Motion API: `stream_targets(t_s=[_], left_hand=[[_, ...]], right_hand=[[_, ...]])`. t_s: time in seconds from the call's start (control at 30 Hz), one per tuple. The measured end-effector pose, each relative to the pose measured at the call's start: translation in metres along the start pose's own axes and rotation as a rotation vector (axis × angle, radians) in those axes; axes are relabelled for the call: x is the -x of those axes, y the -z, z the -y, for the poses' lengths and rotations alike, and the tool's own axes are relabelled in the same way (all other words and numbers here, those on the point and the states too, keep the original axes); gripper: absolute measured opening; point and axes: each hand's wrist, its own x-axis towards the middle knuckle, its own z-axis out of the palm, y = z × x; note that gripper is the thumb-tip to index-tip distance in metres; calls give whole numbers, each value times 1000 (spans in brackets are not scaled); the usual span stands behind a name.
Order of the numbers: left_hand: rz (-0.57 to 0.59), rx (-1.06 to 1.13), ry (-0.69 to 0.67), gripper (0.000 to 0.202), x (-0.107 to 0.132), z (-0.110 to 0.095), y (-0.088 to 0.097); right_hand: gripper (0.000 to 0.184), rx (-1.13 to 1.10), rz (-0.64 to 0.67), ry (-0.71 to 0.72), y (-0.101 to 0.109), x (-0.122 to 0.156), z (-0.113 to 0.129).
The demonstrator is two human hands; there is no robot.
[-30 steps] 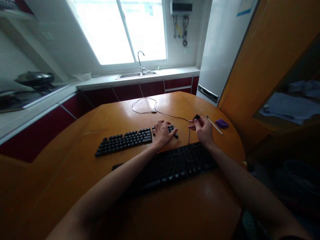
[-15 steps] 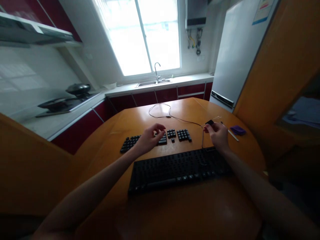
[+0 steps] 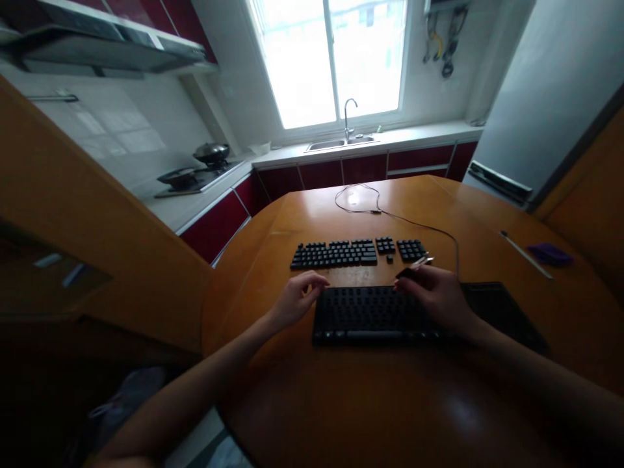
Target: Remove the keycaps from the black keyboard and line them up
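A black keyboard (image 3: 370, 311) lies on the wooden table in front of me, most of its keycaps off and a bottom row of caps still on it. My right hand (image 3: 441, 296) is closed on a keycap puller (image 3: 412, 268) with a dark handle and thin wire ends, held above the keyboard's middle right. At the keyboard's upper left corner is my left hand (image 3: 297, 296), fingers loosely bent and thumb apart, holding nothing visible. Behind the keyboard, loose black keycaps (image 3: 336, 253) are laid out in keyboard order, with a single keycap (image 3: 389, 259) set apart.
The keyboard's cable (image 3: 414, 223) runs back and loops on the far table (image 3: 302, 214). To the right lie a thin brush-like stick (image 3: 526, 255) and a purple cloth (image 3: 550, 255). A counter with a sink (image 3: 326, 145) and a stove stands beyond.
My right hand has brought the keycap puller left and down over the keyboard. My left hand has drawn back from the loose keycaps to the keyboard's corner. The view has turned left.
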Motion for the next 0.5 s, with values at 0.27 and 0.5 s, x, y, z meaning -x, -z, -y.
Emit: stream_targets(t_s=[0.27, 0.5], left_hand=[[176, 2, 93, 22, 71, -16, 4], [91, 99, 276, 29, 88, -18, -7]], right_hand=[[13, -12, 274, 68, -81, 2, 21], [13, 25, 460, 91, -131, -3, 26]])
